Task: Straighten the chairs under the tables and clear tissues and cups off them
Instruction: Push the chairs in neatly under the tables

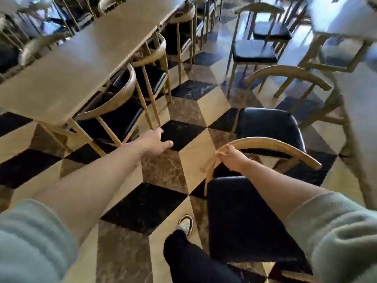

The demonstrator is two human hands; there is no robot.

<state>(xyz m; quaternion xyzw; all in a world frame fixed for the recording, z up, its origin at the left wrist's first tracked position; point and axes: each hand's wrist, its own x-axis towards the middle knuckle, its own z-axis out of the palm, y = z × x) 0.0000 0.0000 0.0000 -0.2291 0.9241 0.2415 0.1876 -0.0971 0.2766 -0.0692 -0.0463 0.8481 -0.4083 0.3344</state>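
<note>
My right hand grips the left end of the curved wooden backrest of a black-seated chair standing in the aisle at lower right. My left hand hangs free over the floor, fingers apart, holding nothing, just past the legs of a chair tucked under the long grey table on the left. A second aisle chair stands just beyond the held one, beside the right table. No tissues or cups show on the tables.
Several more chairs line the long table's right side. Other chairs and a table stand at the back right. The checkered tile aisle runs between the rows. My leg and shoe are at the bottom centre.
</note>
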